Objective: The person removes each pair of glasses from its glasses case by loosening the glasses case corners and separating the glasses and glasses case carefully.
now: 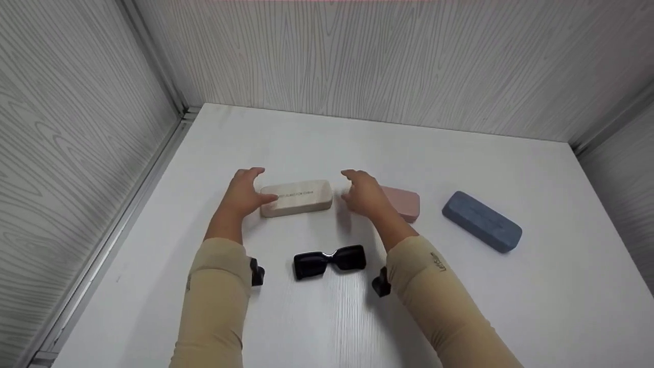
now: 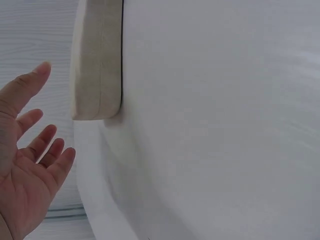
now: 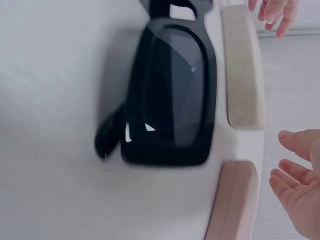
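A cream glasses case (image 1: 299, 202) with small dark lettering lies between the two hands in the head view. At its left end is the left hand (image 1: 242, 194), thumb and fingers spread apart; the left wrist view shows a gap between that hand (image 2: 35, 165) and the case (image 2: 97, 65). The right hand (image 1: 365, 194) hovers off the case's right end with fingers parted, holding nothing. Partly behind the right hand lies a pink case (image 1: 403, 202). Black sunglasses (image 1: 330, 260) rest on the table between the forearms, large in the right wrist view.
Farther right a blue case (image 1: 482, 221) lies at a slant on the white table (image 1: 552, 266). Wood-grain panels (image 1: 388, 61) rise behind the table and on both sides. A black wrist camera (image 1: 257, 272) sits on the left sleeve, another (image 1: 381, 282) on the right.
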The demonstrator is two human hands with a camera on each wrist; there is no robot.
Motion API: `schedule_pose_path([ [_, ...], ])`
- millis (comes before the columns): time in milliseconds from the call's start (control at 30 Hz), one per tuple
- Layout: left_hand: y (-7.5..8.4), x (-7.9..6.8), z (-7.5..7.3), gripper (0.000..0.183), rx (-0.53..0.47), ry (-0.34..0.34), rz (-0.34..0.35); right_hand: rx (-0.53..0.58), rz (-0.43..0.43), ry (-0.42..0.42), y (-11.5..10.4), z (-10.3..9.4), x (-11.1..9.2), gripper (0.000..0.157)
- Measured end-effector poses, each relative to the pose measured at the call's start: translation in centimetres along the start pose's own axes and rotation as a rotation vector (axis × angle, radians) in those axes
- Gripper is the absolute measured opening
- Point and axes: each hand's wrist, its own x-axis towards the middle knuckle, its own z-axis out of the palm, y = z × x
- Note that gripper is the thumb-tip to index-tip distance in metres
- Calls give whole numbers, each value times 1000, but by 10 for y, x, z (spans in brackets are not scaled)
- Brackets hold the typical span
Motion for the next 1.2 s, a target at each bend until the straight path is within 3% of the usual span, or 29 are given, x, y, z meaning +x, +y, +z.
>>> schedule_pose_path([
  [133, 17, 0, 3, 76, -9, 10, 39, 54, -4, 40, 12, -13, -8, 53],
  [300, 39, 1, 9, 74, -18, -25, 92, 103, 43, 67, 26, -25, -16, 50],
  [600, 71, 5, 26, 71, 13, -71, 143, 105, 101, 99, 47, -38, -24, 52],
  [900, 89, 13, 44, 69, 38, -125, 198, 86, 158, 90, 64, -49, -32, 57],
  [1200, 96, 14, 56, 70, 75, -155, 209, 100, 165, 90, 76, -50, -38, 61],
])
